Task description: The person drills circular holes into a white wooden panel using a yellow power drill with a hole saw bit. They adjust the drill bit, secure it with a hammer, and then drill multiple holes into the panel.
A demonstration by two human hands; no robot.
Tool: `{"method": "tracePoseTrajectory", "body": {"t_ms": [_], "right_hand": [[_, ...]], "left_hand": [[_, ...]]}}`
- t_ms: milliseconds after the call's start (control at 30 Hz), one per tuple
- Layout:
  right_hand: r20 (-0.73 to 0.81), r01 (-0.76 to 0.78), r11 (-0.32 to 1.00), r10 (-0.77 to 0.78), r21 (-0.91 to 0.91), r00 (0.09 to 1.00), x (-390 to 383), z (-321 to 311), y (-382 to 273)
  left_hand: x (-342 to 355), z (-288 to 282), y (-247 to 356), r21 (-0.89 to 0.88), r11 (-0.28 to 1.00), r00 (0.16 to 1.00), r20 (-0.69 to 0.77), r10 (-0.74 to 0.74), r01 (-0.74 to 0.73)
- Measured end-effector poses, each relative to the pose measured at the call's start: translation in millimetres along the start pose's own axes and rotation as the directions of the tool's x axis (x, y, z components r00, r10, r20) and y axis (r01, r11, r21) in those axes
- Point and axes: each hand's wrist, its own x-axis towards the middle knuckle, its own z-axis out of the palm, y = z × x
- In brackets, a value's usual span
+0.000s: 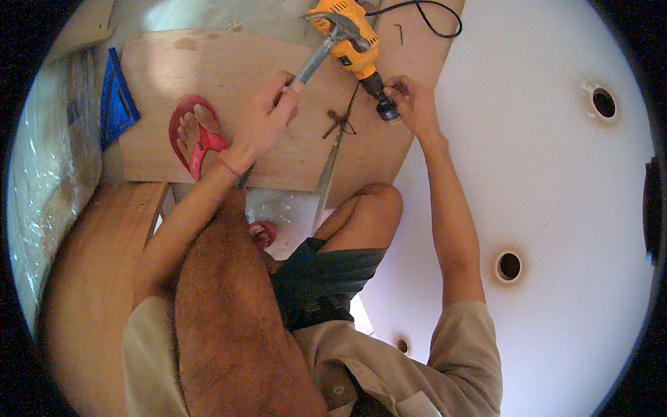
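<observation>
My left hand (276,104) grips a claw hammer (318,57), its head raised over an orange corded drill (356,54) that lies on the wooden boards. My right hand (413,104) is closed around something at the drill's black chuck (374,85), just beside the dark hole-saw bit (387,109); its fingertips are partly hidden. A dark T-shaped key with a loop (340,122) lies below and left of the bit. A small hex key (399,33) rests above my right hand.
Plywood boards (153,76) lie under my sandalled left foot (201,139). A blue triangular square (118,104) and plastic-wrapped material (55,153) are at the left. A white panel (556,194) with three scorched-rimmed holes fills the right. The black cord (438,33) loops at the top.
</observation>
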Motion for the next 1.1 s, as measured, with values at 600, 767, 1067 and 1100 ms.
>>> {"method": "tracePoseTrajectory", "body": {"t_ms": [600, 767, 1067, 1100], "right_hand": [[-0.107, 0.108, 0.969, -0.134, -0.221, 0.985, -18, 6, 15], [-0.154, 0.109, 0.978, -0.137, -0.178, 0.979, -21, 15, 22], [-0.168, 0.063, 0.970, -0.105, -0.234, 0.980, -22, 16, 18], [-0.158, 0.058, 0.962, -0.103, -0.267, 0.982, -23, 15, 17]], "left_hand": [[4, 62, -20, 0.364, 0.926, 0.988, 0.146, 0.045, -0.096], [2, 69, -20, 0.451, 0.891, 0.988, 0.154, -0.022, -0.051], [3, 68, -11, 0.271, 0.956, 0.983, -0.114, 0.143, -0.108], [1, 68, -9, 0.349, 0.933, 0.996, 0.011, 0.086, -0.084]]}}
